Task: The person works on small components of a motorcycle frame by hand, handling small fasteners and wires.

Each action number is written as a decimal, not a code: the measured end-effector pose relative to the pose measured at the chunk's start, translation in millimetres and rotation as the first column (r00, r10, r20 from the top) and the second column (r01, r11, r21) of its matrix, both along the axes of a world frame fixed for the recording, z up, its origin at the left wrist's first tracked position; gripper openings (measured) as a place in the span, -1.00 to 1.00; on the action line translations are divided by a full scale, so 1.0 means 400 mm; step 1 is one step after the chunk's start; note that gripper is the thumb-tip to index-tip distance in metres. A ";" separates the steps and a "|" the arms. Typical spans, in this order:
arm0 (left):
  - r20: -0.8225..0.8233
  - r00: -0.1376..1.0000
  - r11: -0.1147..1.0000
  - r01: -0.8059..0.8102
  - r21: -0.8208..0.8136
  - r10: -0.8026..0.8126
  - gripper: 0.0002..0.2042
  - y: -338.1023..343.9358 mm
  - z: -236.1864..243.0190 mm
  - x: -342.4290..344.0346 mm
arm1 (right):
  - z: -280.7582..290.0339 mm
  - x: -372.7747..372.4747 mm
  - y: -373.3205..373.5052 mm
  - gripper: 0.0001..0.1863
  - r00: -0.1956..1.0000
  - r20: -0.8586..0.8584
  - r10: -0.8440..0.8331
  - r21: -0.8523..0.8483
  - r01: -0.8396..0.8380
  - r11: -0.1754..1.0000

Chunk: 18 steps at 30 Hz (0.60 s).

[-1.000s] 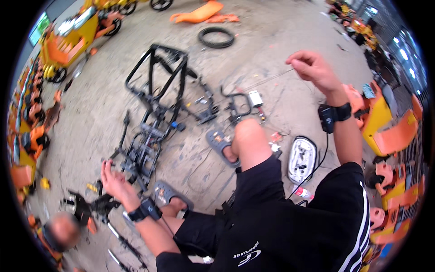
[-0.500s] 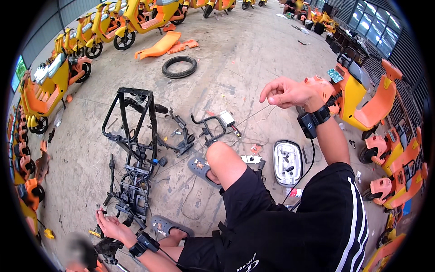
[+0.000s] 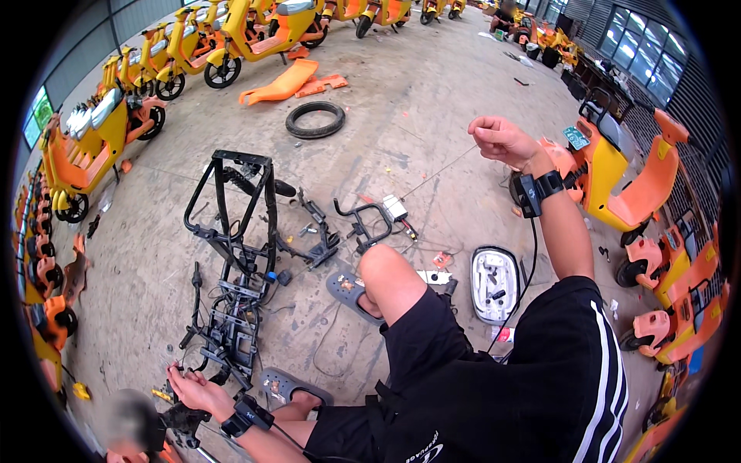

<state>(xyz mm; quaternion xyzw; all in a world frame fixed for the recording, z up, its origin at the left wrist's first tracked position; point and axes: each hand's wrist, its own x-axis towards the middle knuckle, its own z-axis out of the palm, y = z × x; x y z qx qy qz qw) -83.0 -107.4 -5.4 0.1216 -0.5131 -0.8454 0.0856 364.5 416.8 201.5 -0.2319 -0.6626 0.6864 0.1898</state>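
Note:
My right hand (image 3: 505, 143) is raised over the floor at the right, its fingers pinched on a thin cable (image 3: 441, 170). The cable slants down toward a small white box (image 3: 395, 207) with short wires. My left hand (image 3: 199, 390) is low at the left, palm up and fingers bent together. It is beside the lower end of a black scooter frame (image 3: 231, 301); what its fingertips hold, if anything, is too small to make out. A bent black tube bracket (image 3: 370, 224) lies by the white box. Black wristbands with boxes sit on both wrists.
A white-lined seat shell (image 3: 494, 285) lies right of my knee. Beyond are a black tire (image 3: 315, 120) and an orange panel (image 3: 282, 83). Yellow-orange scooters (image 3: 262, 35) line the sides and back. A person with a blurred head (image 3: 133, 424) is at lower left.
My right hand has risen slightly and its fingers have closed; the cable now runs straighter up to it. The left hand's fingers have drawn closer together. The view has shifted slightly.

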 end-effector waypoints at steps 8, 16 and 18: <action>0.028 0.993 0.983 0.121 -0.138 -0.118 -0.76 0.008 0.000 0.001 | -0.031 -0.004 0.018 -0.79 0.983 -0.056 -0.177 -0.047 0.174 0.984; 0.052 0.859 0.570 0.382 -0.727 -0.509 -0.79 0.034 -0.074 -0.021 | -0.012 -0.149 -0.063 -0.65 0.946 -0.123 -0.302 0.096 0.314 0.945; 0.043 0.833 0.402 0.311 -0.861 -0.552 -0.81 0.046 -0.071 0.001 | -0.001 -0.158 -0.075 -0.67 0.960 -0.128 -0.249 0.053 0.257 0.965</action>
